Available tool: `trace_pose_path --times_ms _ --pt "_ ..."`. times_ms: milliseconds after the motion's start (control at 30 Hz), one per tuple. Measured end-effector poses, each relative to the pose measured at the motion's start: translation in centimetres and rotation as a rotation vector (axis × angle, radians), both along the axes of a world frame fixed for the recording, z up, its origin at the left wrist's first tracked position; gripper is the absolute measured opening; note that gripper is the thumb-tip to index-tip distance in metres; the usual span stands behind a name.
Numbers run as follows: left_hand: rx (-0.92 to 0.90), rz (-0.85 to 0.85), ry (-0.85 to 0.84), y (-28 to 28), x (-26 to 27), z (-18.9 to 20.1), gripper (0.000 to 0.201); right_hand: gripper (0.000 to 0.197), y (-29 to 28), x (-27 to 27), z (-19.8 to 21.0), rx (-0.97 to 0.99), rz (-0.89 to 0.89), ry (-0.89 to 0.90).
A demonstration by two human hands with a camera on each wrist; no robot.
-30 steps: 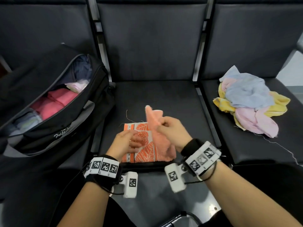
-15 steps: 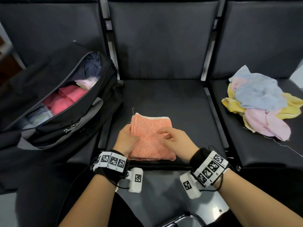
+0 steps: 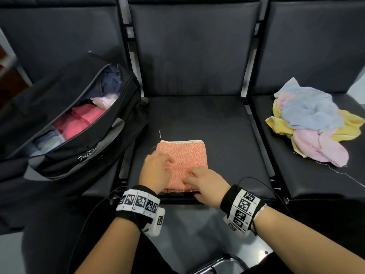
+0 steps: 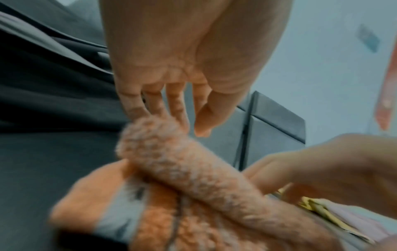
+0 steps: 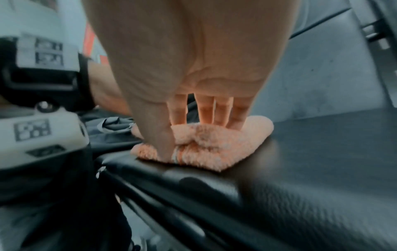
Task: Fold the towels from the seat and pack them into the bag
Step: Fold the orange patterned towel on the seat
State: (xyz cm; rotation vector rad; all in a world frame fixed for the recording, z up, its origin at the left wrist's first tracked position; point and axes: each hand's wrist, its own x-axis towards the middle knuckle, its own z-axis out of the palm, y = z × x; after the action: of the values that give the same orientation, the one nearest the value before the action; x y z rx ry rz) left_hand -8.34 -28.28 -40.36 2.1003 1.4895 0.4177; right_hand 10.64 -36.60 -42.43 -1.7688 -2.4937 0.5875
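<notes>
Left hand (image 3: 156, 171) blurred, fingertips hidden by motion smear; bag (image 3: 79, 135) lettering only partly legible, "Fel…". Folded orange towel (image 3: 183, 157) flat on middle seat (image 3: 227, 135), near front edge. Both hands spread, fingers straight, pressing towel's near half; right hand (image 3: 205, 183) at front-right corner.

Bare black seat (image 3: 197, 115) lies open at twelve o'clock. An open bag (image 3: 83, 147) blocks ten o'clock; a loose towel pile (image 3: 312, 121) blocks two o'clock.
</notes>
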Motion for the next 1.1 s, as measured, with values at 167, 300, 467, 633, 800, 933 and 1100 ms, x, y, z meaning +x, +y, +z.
trace_pose_path --times_ms 167,300,467,633,800,933,1100 --pt "-0.129 -0.264 0.346 -2.5 1.5 -0.4 0.048 0.048 -0.4 -0.3 -1.0 0.136 0.013 -0.041" --pt "-0.072 -0.278 0.397 -2.6 1.5 -0.8 0.058 0.052 -0.7 -0.4 -1.6 0.208 -0.027 0.001" --pt "0.050 -0.256 0.436 -2.9 1.6 -1.5 0.057 0.050 0.9 0.3 -0.4 0.061 -0.301 0.386" --pt "0.146 -0.157 0.349 -2.4 1.6 -1.5 0.030 0.052 0.4 1.2 0.6 0.096 -0.389 0.536" --pt "0.099 -0.185 0.274 -1.8 1.2 -1.5 0.040 0.064 -1.0 1.0 -0.9 0.136 -0.108 0.256" --pt "0.122 -0.165 0.221 -1.5 0.6 -1.6 0.037 0.036 -0.6 1.5 -1.2 0.253 -0.214 0.307" --pt "0.006 -0.113 0.110 -0.1 -0.7 -1.7 0.027 0.016 0.2 3.1 -0.3 0.091 -0.443 0.553"
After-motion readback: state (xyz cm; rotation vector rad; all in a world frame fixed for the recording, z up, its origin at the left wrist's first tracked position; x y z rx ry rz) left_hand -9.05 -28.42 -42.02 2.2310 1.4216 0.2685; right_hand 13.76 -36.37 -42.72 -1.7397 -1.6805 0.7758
